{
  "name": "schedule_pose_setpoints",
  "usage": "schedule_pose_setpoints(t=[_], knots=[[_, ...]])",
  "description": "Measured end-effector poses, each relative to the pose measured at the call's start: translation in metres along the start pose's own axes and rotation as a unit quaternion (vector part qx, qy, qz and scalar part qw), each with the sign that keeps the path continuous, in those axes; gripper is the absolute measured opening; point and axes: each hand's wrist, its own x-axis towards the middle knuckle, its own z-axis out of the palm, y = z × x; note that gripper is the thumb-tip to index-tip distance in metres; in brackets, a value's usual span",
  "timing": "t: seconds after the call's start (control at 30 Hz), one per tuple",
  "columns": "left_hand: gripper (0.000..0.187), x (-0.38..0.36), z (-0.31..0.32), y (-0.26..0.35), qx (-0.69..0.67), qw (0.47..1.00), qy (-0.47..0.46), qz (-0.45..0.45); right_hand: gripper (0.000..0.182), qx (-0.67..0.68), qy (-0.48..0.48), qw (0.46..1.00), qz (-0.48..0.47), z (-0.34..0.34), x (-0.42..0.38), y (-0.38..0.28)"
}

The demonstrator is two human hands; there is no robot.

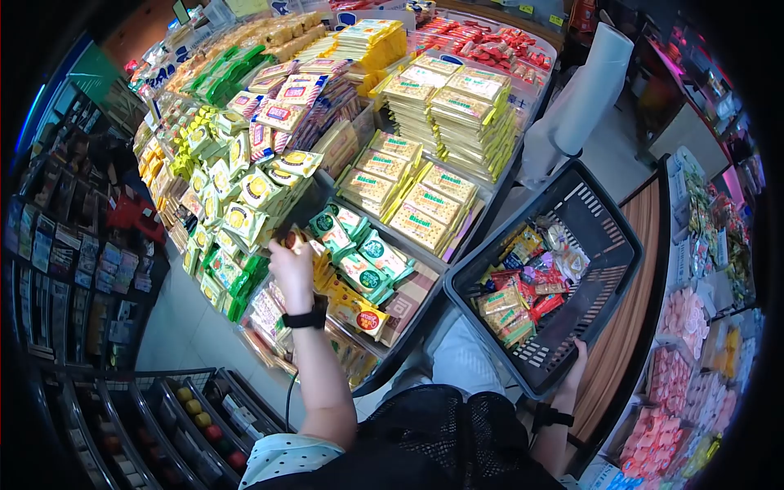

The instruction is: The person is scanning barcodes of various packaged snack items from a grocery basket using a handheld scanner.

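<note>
My left hand [292, 271], with a dark band at the wrist, reaches into the display of wrapped snacks. Its fingers are closed at a small orange-brown snack packet [293, 238], partly hidden by the hand. Just right of it lie green-and-white packets [367, 273] and yellow packets [357, 314]. White-and-yellow packets [243, 214] are heaped on its left. My right hand [576, 372] grips the near right rim of a dark plastic shopping basket [604, 237]. Several snack packets [531, 282] in red, yellow and cream wrappers lie in the basket.
Clear-wrapped biscuit packs [457, 106] stand in tall stacks behind. A roll of plastic bags [596, 86] rises beside the display. A wood-topped counter edge [625, 327] runs right of the basket, with pink packets [670, 380] beyond. Dark shelves [163, 416] stand at lower left.
</note>
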Motion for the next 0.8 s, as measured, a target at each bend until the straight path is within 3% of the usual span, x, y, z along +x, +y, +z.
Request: schedule_pose_setpoints(t=[0.13,0.27,0.47,0.57,0.6,0.67,0.73,0.8], knots=[[0.065,0.002,0.012,0.016,0.141,0.982,-0.113,-0.049,0.031,0.002,0.021,1.0,0.005,0.004,-0.008,-0.003],[0.064,0.001,0.015,0.02,0.123,0.989,-0.072,-0.028,0.028,-0.003,0.034,0.999,0.004,-0.003,0.003,-0.001],[0.067,-0.02,-0.015,0.031,0.057,0.998,0.003,0.015,0.021,0.005,0.035,0.999,-0.023,-0.024,0.033,0.004],[0.067,-0.037,-0.041,0.05,-0.156,0.987,-0.028,0.007,0.02,0.055,0.037,0.997,-0.027,-0.021,0.041,0.004],[0.065,-0.043,-0.042,0.056,-0.242,0.967,-0.078,-0.006,0.02,0.079,0.036,0.996,-0.022,-0.023,0.046,0.007],[0.064,-0.062,-0.037,0.077,-0.372,0.911,-0.146,0.101,0.022,0.066,0.033,0.997,-0.038,-0.008,0.034,-0.002],[0.063,-0.093,-0.041,0.116,-0.375,0.876,-0.284,0.108,0.023,0.067,0.04,0.996,-0.031,-0.012,0.04,0.0],[0.061,-0.125,-0.021,0.144,-0.38,0.814,-0.404,0.172,0.024,0.067,0.042,0.996,-0.039,-0.014,0.039,0.001]])
